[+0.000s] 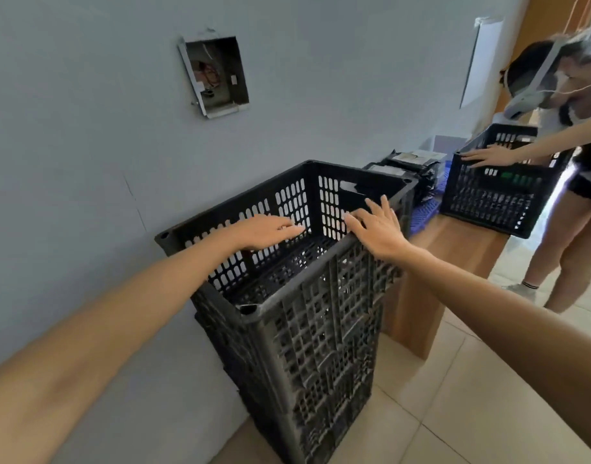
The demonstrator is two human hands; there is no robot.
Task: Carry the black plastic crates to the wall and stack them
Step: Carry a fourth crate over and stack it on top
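A stack of black plastic crates [321,346] stands on the tiled floor against the pale blue wall [70,145]. The top crate [331,209] is empty and open upward. My left hand [264,231] hovers over its inside with fingers spread, holding nothing. My right hand [378,226] rests flat on the crate's near right rim, fingers apart, not gripping. At the right, another person's hand [488,155] lies on the rim of another black crate [498,182], which sits on a wooden bench.
The wooden bench [455,249] stands right of the stack with blue trays [424,209] and dark packages [404,162] on it. The other person [575,202] stands at the far right. An open electrical box [213,75] is set in the wall. Beige floor tiles [471,413] spread at lower right.
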